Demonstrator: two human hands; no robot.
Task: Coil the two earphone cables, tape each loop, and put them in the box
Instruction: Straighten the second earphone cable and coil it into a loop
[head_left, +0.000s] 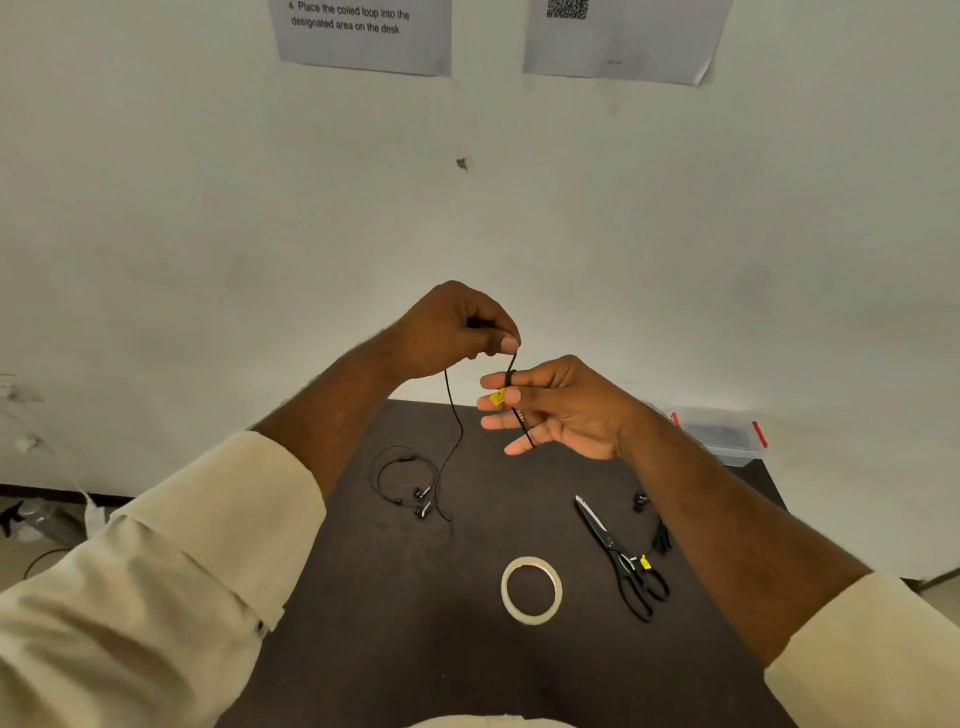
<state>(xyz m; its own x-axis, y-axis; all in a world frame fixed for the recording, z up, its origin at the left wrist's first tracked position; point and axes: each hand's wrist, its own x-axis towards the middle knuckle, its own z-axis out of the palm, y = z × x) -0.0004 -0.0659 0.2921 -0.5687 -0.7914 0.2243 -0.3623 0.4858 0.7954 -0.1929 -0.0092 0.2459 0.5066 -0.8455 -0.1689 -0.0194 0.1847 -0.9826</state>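
My left hand (457, 332) pinches a black earphone cable (454, 415) above the dark table (415, 623). The cable runs from that pinch over the spread fingers of my right hand (561, 410), where its plug end with a small yellow tag lies across them. The rest of the cable hangs down to the table and ends in a loose loop with two earbuds (422, 501). A second black earphone (655, 530) lies at the right, partly hidden behind my right forearm. A roll of clear tape (531, 590) lies flat near the front. The clear box (722, 436) with red clips stands at the far right.
Black scissors (621, 558) lie between the tape roll and the second earphone, blades pointing away. A white wall with two printed sheets (363, 31) rises right behind the table. Cables and a bottle lie on the floor at the left.
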